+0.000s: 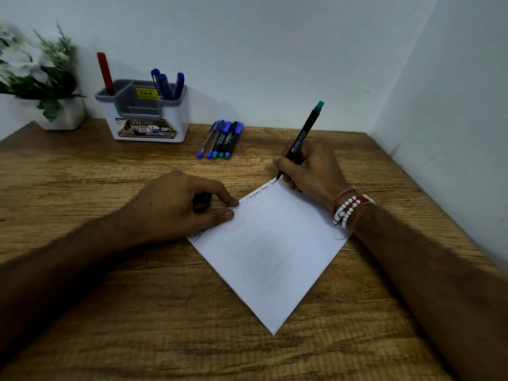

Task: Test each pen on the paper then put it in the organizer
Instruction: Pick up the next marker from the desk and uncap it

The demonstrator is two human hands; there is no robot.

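I see the paper (pixel 275 257) lying cornerwise on the wooden table (pixel 110 312), the left hand (pixel 187 204) pinning its edge with thumb and forefinger, other fingers curled round a small dark object (pixel 202 202). The right hand (pixel 310 169) grips the black pen (pixel 302 136), tip on the paper's far corner. Beyond lie loose pens (pixel 221 140) side by side; the organizer (pixel 148 116) at the wall holds one red pen (pixel 104 72) and three blue pens (pixel 167 83).

Paper (pixel 275 257) lies centre of the desk (pixel 110 312), organizer (pixel 148 114) behind it to the left, pens (pixel 165 83) standing in it. Loose pens (pixel 221 140) lie on the desk just right of the organizer; plant (pixel 41 78) sits left of it.
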